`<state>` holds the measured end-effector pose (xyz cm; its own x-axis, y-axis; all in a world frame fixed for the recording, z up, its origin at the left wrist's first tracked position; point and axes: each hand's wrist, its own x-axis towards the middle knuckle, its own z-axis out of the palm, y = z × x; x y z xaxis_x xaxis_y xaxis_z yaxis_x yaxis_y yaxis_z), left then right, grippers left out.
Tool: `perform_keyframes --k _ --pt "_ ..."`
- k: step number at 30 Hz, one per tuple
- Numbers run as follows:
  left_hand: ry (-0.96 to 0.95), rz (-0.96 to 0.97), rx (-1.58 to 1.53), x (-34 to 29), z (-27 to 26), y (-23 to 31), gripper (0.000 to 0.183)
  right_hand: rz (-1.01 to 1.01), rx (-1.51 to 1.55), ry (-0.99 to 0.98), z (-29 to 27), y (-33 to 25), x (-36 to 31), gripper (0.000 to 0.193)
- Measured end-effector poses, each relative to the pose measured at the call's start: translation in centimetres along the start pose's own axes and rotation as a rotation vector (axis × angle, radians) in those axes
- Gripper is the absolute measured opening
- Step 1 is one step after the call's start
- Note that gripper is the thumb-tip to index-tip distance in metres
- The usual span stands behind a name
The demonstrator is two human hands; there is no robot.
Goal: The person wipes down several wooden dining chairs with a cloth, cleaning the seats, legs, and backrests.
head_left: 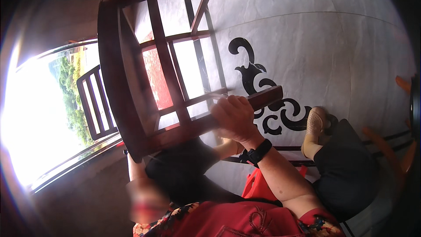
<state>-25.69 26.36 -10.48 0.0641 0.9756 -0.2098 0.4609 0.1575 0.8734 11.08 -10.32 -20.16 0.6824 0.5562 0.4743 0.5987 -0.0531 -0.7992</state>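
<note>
The person is at the step of holding a wooden chair [112, 61] tipped over, in front of the body and left of the middle. The right hand [233, 116] has its fingers wrapped tight around a chair leg [269, 96]. The left arm [137, 171] goes behind the chair's near corner, so nobody can tell how the left hand's fingers are. Any move from here seems to need a firm hold and care with the long legs. The wood is dark reddish brown, with bars and open gaps.
</note>
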Motion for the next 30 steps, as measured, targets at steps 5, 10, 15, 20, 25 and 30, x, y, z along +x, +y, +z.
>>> perform_keyframes --k 5,10,15,20,25,30 --pt "0.006 -0.007 -0.008 0.4 0.4 0.3 0.047 0.011 0.008 0.022 0.2 0.0 -0.1 0.022" --pt "0.015 -0.007 -0.022 0.7 0.9 0.6 0.048 0.015 -0.003 0.003 0.2 -0.2 0.0 0.022" --pt "0.015 -0.002 -0.049 1.9 2.3 1.1 0.048 0.032 -0.005 -0.043 -0.4 0.1 0.0 0.037" --pt "0.020 -0.010 -0.097 2.4 3.7 1.5 0.049 -0.014 -0.068 0.046 -0.6 1.4 -0.2 0.021" --pt "0.039 -0.072 -0.158 2.3 5.5 2.4 0.050 0.013 -0.109 0.019 -1.8 2.4 -0.7 0.025" --pt "-0.215 0.275 -0.228 1.6 6.0 1.5 0.038 0.063 -0.148 -0.104 -3.8 3.1 -1.2 0.039"
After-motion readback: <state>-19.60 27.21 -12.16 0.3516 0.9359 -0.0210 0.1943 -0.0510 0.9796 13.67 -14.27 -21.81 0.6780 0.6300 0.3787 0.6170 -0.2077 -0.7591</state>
